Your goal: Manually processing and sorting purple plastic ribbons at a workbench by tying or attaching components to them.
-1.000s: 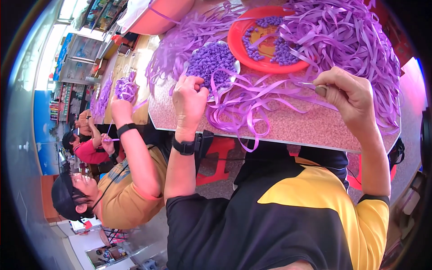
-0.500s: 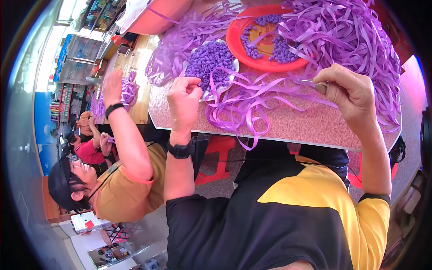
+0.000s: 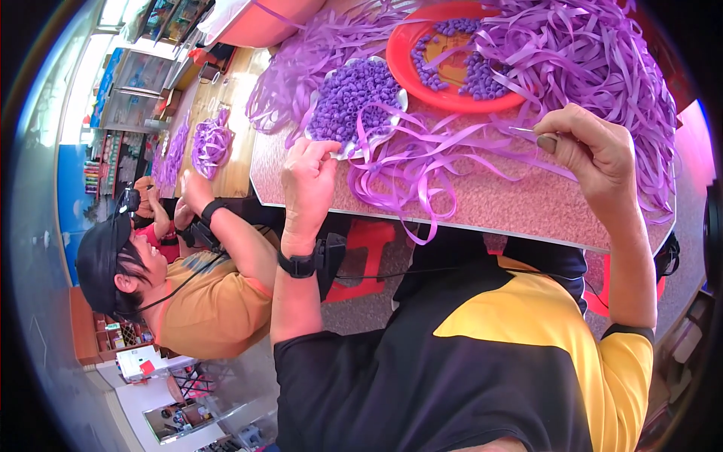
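Note:
My left hand (image 3: 309,181) is at the near edge of a white scalloped plate (image 3: 404,103) heaped with purple beads (image 3: 354,94). Thumb and forefinger are pinched together there; whatever is between them is too small to make out. Over the right part of the table, my right hand (image 3: 595,151) pinches a thin, shiny needle-like tool (image 3: 521,129) that points left. A dark grey patch shows at the thumb tip. Loose loops of purple ribbon (image 3: 429,197) lie on the table between my hands, partly over the plate's right edge.
A red plate (image 3: 399,56) with more beads stands at the back. Beside it, a big pile of purple ribbons (image 3: 580,60) covers the table's right. A pink tub (image 3: 263,22) is at the back left. To my left, a person in an ochre shirt (image 3: 218,305) sits at a wooden table (image 3: 235,90).
The person on my left has lowered a raised arm, and both their hands are now close together. My left hand has dipped slightly at the plate's edge. My right hand keeps its pinch.

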A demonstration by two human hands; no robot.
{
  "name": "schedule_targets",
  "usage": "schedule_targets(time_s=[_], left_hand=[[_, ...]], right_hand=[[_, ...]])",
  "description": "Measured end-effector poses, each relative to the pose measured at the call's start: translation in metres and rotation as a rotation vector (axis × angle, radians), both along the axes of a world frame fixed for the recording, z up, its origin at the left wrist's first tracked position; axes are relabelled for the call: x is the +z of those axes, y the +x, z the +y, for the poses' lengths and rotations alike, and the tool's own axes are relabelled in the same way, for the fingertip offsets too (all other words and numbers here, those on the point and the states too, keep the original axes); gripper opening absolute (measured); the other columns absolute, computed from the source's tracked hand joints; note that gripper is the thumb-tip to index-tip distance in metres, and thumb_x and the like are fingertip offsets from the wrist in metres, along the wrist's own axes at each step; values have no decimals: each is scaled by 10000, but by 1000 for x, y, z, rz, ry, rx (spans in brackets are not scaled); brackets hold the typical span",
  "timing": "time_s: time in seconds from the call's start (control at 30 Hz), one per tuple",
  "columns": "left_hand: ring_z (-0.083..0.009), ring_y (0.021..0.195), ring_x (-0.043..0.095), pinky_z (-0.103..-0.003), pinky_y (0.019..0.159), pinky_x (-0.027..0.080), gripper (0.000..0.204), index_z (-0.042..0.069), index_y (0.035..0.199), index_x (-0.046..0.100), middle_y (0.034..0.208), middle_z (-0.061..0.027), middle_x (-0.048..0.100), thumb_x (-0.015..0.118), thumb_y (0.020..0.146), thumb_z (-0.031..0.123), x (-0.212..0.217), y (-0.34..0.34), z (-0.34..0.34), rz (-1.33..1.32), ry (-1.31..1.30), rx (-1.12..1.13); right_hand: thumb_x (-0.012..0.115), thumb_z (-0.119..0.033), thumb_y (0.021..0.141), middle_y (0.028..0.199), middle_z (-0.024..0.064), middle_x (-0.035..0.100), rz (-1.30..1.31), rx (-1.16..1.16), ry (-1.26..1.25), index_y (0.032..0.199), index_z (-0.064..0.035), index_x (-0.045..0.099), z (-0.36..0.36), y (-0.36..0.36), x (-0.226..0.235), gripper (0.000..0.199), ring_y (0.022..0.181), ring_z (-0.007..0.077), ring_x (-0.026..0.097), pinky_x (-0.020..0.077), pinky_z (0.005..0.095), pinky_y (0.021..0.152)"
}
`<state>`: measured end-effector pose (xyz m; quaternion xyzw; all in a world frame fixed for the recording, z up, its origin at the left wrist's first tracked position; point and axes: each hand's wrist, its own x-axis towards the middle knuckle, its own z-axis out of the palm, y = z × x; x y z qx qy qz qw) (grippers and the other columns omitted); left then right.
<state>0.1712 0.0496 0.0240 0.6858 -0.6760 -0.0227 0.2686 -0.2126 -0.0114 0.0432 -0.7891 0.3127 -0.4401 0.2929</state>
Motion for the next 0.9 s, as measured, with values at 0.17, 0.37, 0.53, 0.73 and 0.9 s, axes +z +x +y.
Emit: schedule_targets(time_s=[0.17, 0.37, 0.53, 0.73, 0.9], left_hand=[[-232, 722, 613, -343, 655, 489, 201, 26, 930, 680, 847, -103, 605, 674, 740, -39, 6, -4, 1, -120, 19, -66], [-222, 666, 608, -342, 629, 485, 172, 16, 869, 659, 796, -94, 615, 676, 708, -43, 7, 7, -6, 3, 87, -80], [-173, 633, 603, -294, 597, 477, 96, 2, 862, 662, 794, -56, 645, 681, 778, -42, 14, -11, 1, 334, 67, -21], [-159, 676, 590, -264, 545, 468, 113, -30, 987, 635, 895, -121, 653, 616, 884, 13, 21, -90, -4, 1641, 224, -367], [-184, 783, 618, -291, 557, 486, 124, -10, 1017, 623, 966, -147, 648, 580, 902, -2, 8, -146, -20, 1935, 315, -546]], right_hand=[[677, 20, 863, 802, 79, 677, -11, 1, 17, 934, 17, 658, 2, 2, 3, 74, 754, 146, 678, 504, 240, 668], [664, 21, 872, 802, 74, 673, -6, 10, 44, 940, 22, 655, 0, 1, 3, 69, 753, 137, 668, 502, 239, 678], [624, 62, 871, 807, 78, 676, 5, 2, 72, 951, 23, 656, 1, -1, 4, 95, 770, 137, 668, 507, 247, 692], [586, 125, 840, 881, 79, 684, -10, 90, 62, 1023, 31, 678, 4, 7, -3, 226, 800, 139, 645, 496, 248, 711], [534, 129, 913, 985, 121, 698, 6, 69, 111, 1117, 14, 685, 23, 8, 7, 279, 950, 188, 688, 571, 298, 870]])
